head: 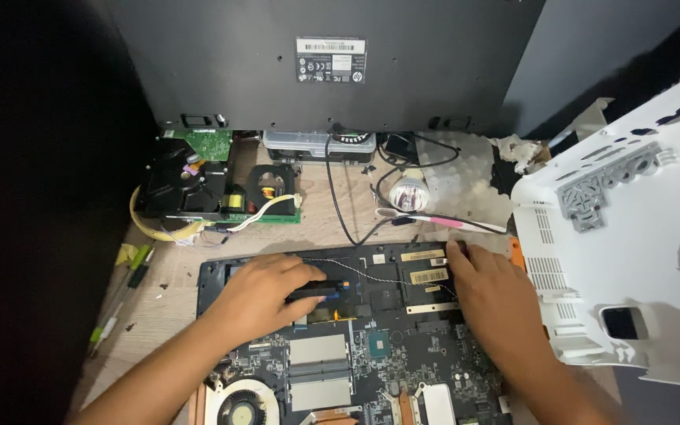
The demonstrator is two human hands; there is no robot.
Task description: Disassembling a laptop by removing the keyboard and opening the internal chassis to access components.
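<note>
An opened laptop base lies on the wooden desk with its circuit board, memory modules, cooling fan and copper heat pipes exposed. My left hand rests on the upper left of the board, fingers curled around a small black part by a blue and orange connector. My right hand lies on the upper right of the board, fingertips pressing near a labelled gold-coloured card. A thin twisted black-and-white wire runs between the two hands.
A large black panel stands upright at the back. A green board with black parts sits at left, a white plastic housing at right. A lamp bulb, pink toothbrush, cables and green-tipped tools lie around.
</note>
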